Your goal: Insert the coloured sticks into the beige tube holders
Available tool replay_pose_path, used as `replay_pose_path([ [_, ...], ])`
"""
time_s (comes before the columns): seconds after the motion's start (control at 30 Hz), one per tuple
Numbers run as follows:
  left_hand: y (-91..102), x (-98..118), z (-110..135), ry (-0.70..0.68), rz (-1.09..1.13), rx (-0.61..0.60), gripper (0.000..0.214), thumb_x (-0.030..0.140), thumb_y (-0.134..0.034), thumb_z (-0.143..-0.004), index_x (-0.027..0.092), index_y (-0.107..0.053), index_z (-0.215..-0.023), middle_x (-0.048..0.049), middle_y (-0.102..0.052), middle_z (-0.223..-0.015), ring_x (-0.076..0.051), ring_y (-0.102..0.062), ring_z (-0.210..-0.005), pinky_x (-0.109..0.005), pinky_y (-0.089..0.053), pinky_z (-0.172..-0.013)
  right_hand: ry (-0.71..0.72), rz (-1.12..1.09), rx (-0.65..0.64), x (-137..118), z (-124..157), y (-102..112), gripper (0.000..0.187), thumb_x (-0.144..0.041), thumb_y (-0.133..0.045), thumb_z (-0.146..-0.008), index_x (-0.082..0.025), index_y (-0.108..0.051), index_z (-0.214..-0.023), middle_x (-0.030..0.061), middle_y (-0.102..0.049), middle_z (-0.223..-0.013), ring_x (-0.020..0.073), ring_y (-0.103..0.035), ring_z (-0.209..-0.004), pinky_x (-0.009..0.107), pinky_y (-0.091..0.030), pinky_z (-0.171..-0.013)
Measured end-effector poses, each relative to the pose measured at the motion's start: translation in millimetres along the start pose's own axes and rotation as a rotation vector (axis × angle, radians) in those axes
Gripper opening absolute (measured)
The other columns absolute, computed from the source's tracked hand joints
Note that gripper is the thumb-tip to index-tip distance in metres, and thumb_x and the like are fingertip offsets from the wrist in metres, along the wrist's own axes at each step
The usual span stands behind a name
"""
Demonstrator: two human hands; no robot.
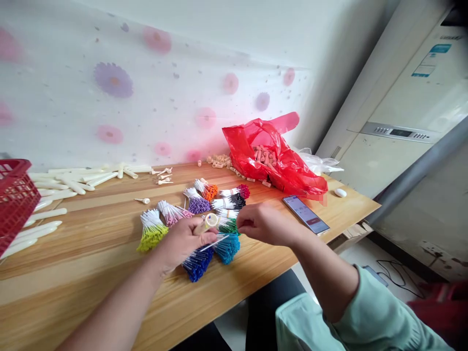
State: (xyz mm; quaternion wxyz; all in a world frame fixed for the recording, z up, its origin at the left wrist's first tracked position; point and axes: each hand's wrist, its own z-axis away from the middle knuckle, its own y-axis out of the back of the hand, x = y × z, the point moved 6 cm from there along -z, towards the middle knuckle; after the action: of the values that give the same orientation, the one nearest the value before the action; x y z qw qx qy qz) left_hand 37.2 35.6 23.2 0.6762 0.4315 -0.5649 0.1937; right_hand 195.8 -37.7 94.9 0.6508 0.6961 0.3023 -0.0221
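Observation:
My left hand [186, 237] is closed round a cream tube [210, 222], its round end facing me with small coloured bits inside. Just right of it, my right hand [261, 224] has its fingers curled together by the green-tipped bundle [229, 222]; what they hold, if anything, is hidden. A thin white stick [214, 242] slants below my left fingers, over the dark blue bundle [197, 263] and light blue bundle [227, 248]. Around them lie yellow [151, 231], pink [173, 212], purple [197, 201], orange [206, 189], black [234, 201] and red [241, 191] bundles of white sticks.
A red plastic bag [300, 178] holds peach-coloured small parts [265, 156]; more lie beside it. A phone [306, 214] and a white oval object [340, 193] are at right. Cream tubes [76, 183] lie near a red basket [16, 200]. Small cream pieces [164, 176] lie behind the bundles.

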Motion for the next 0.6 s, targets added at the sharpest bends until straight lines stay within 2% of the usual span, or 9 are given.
replay_pose_path([
  [0.03, -5.0, 0.7, 2.0, 0.021, 0.064, -0.081, 0.023, 0.038, -0.069, -0.069, 0.015, -0.066, -0.072, -0.0015, -0.068, -0.070, -0.018, -0.061, -0.069, -0.026, -0.045, -0.066, 0.025, -0.023, 0.002, -3.5, -9.3, -4.8, 0.013, -0.006, -0.056, -0.073, -0.015, -0.065, -0.070, 0.0005, -0.063, -0.070, 0.0093, -0.051, -0.062, 0.020, -0.037, -0.060],
  [0.1, -5.9, 3.0, 4.1, 0.017, 0.119, -0.120, 0.018, 0.033, -0.069, -0.071, 0.015, -0.065, -0.069, -0.0006, -0.066, -0.065, -0.016, -0.059, -0.065, -0.026, -0.044, -0.065, 0.044, -0.126, 0.048, -6.5, -28.0, -12.7, 0.012, -0.005, -0.057, -0.070, -0.014, -0.065, -0.069, -0.0011, -0.059, -0.065, 0.0081, -0.048, -0.058, 0.020, -0.036, -0.057],
  [0.23, 13.5, 7.2, 2.5, -0.072, 0.226, 0.056, 0.022, 0.027, -0.063, -0.076, 0.016, -0.061, -0.058, 0.0007, -0.059, -0.059, -0.012, -0.053, -0.064, -0.024, -0.041, -0.065, -0.053, -0.632, 0.190, 7.1, -56.9, -24.5, 0.011, -0.016, -0.065, -0.069, -0.014, -0.066, -0.080, -0.0024, -0.057, -0.064, 0.0079, -0.048, -0.057, 0.020, -0.039, -0.054],
  [0.3, 21.7, 5.8, 2.2, -0.071, 0.299, 0.128, 0.020, 0.027, -0.064, -0.076, 0.016, -0.061, -0.060, 0.0013, -0.057, -0.058, -0.011, -0.049, -0.060, -0.023, -0.039, -0.061, -0.103, -0.891, 0.206, 14.3, -66.3, -32.6, 0.018, -0.023, -0.068, -0.068, -0.014, -0.065, -0.083, -0.0015, -0.059, -0.066, 0.0087, -0.051, -0.058, 0.022, -0.043, -0.057],
  [0.4, 28.1, 1.7, 2.2, -0.046, 0.364, 0.202, 0.018, 0.029, -0.066, -0.075, 0.016, -0.062, -0.064, 0.0016, -0.057, -0.056, -0.010, -0.047, -0.056, -0.022, -0.037, -0.055, -0.115, -1.108, 0.205, 16.2, -75.6, -43.7, 0.019, -0.029, -0.070, -0.068, -0.014, -0.064, -0.078, -0.0009, -0.061, -0.064, 0.0091, -0.053, -0.056, 0.024, -0.045, -0.059],
  [0.5, 29.2, -1.3, 0.9, -0.054, 0.369, 0.233, 0.018, 0.030, -0.067, -0.074, 0.015, -0.062, -0.064, 0.0011, -0.058, -0.057, -0.011, -0.050, -0.057, -0.023, -0.039, -0.057, -0.067, -1.096, 0.280, 13.0, -79.3, -46.2, 0.018, -0.032, -0.068, -0.071, -0.015, -0.063, -0.073, -0.0014, -0.060, -0.061, 0.0087, -0.053, -0.055, 0.023, -0.045, -0.056],
  [0.6, 28.5, -5.7, -2.0, -0.049, 0.335, 0.243, 0.018, 0.033, -0.068, -0.074, 0.015, -0.065, -0.071, -0.0004, -0.063, -0.065, -0.014, -0.057, -0.063, -0.024, -0.044, -0.061, 0.010, -0.861, 0.364, 5.7, -73.8, -37.0, 0.013, -0.026, -0.063, -0.076, -0.016, -0.060, -0.070, -0.0010, -0.060, -0.062, 0.0090, -0.053, -0.055, 0.022, -0.043, -0.054],
])
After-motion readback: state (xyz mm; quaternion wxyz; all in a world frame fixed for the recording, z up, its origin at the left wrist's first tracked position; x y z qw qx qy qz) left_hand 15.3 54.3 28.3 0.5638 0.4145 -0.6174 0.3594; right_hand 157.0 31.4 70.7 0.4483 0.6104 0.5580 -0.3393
